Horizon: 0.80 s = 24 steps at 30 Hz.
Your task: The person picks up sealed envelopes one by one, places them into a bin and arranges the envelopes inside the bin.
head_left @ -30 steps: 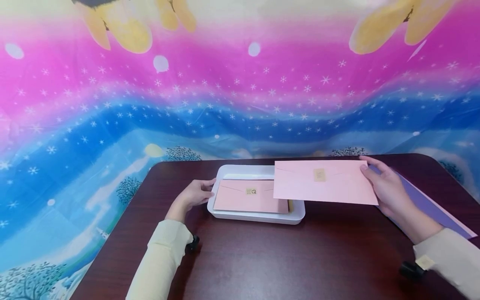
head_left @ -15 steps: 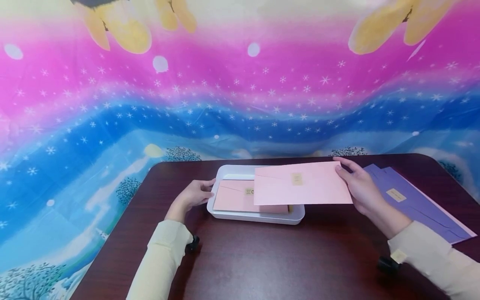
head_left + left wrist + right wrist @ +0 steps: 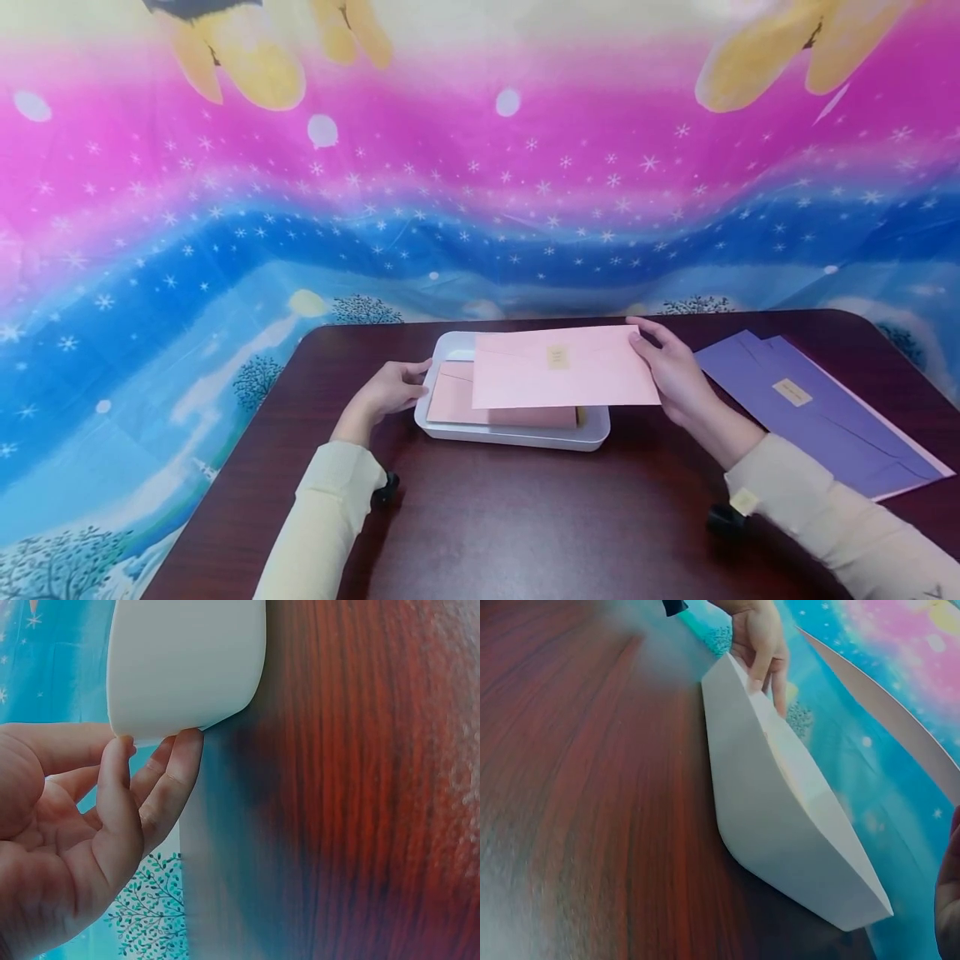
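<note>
My right hand (image 3: 670,371) pinches a pale pink envelope (image 3: 540,387) by its right end, thumb on top. The envelope, with a small beige sticker on its flap, is held over a shallow white tray (image 3: 517,439). Inside the tray lies another pink envelope (image 3: 450,396), its right part hidden by the held one. My left hand (image 3: 384,390) holds the tray's left end with thumb and fingertips, seen close at the rim in the left wrist view. The held envelope (image 3: 900,709) shows edge-on in the right wrist view, above the tray (image 3: 780,810).
On the right of the dark wooden table (image 3: 487,525) lie purple envelopes (image 3: 817,425) with a pale pink edge showing beneath them. A snowflake-printed backdrop cloth (image 3: 480,192) hangs behind and along the left of the table.
My right hand has moved left with the pink envelope, which now covers more of the tray. The purple envelopes have come into fuller view. My left hand has stayed at the tray.
</note>
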Each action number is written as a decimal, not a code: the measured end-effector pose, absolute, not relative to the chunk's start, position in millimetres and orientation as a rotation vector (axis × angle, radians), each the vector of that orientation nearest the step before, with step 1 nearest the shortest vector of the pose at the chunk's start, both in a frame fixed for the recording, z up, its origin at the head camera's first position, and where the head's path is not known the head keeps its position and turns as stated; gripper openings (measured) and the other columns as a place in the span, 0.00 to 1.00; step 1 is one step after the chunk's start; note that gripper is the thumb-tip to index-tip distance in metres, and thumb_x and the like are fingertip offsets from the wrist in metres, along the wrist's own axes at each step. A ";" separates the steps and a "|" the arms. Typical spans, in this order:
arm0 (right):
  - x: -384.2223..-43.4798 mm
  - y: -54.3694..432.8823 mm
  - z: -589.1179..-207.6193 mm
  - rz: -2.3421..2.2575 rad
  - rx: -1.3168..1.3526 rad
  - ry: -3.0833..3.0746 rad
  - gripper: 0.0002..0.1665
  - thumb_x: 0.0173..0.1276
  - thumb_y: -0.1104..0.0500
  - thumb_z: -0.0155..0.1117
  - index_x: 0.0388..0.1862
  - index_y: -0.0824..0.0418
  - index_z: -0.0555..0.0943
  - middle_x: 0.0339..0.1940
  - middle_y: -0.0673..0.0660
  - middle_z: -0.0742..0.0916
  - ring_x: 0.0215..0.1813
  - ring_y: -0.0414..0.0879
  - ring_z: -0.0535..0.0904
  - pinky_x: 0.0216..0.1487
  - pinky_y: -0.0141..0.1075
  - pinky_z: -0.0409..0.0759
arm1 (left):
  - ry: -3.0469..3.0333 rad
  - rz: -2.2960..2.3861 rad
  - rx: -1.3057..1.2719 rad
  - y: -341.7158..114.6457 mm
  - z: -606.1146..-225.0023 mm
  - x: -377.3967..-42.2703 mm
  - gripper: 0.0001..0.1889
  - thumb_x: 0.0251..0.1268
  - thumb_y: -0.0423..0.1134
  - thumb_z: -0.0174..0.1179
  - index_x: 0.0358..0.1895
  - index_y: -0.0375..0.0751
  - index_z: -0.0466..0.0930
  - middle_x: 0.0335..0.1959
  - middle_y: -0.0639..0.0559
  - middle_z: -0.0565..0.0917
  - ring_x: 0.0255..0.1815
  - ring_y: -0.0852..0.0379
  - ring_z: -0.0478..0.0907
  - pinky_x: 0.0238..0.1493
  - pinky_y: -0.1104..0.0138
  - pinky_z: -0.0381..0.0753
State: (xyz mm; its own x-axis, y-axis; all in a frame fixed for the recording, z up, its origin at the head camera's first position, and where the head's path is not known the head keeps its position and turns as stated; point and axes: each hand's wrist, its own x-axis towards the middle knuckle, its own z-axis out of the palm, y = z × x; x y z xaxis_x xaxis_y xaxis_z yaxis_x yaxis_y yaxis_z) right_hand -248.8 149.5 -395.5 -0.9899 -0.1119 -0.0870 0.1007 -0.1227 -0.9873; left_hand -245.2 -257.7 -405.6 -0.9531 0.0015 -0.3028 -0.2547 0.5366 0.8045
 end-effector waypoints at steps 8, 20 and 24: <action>-252.1 133.2 -398.9 -2.168 -0.035 2.073 0.32 0.85 0.52 0.47 0.82 0.60 0.59 0.62 0.62 0.77 0.42 0.35 0.84 0.41 0.33 0.85 | 2.523 1.355 -0.222 -256.6 -406.2 -245.2 0.30 0.72 0.26 0.60 0.76 0.41 0.67 0.64 0.31 0.78 0.46 0.52 0.79 0.39 0.68 0.80; -253.8 110.9 -403.6 -2.089 -0.089 2.054 0.32 0.86 0.53 0.43 0.83 0.60 0.56 0.77 0.68 0.66 0.60 0.49 0.77 0.49 0.31 0.81 | 2.534 1.339 -0.209 -256.3 -405.2 -243.4 0.30 0.72 0.26 0.60 0.76 0.40 0.67 0.64 0.32 0.78 0.41 0.54 0.78 0.41 0.65 0.82; -254.9 101.0 -403.3 -2.077 -0.086 2.034 0.31 0.86 0.53 0.43 0.83 0.59 0.57 0.78 0.66 0.66 0.66 0.55 0.73 0.51 0.36 0.80 | 2.536 1.336 -0.197 -256.4 -404.3 -243.4 0.30 0.72 0.27 0.60 0.76 0.41 0.67 0.66 0.32 0.77 0.39 0.53 0.77 0.41 0.65 0.81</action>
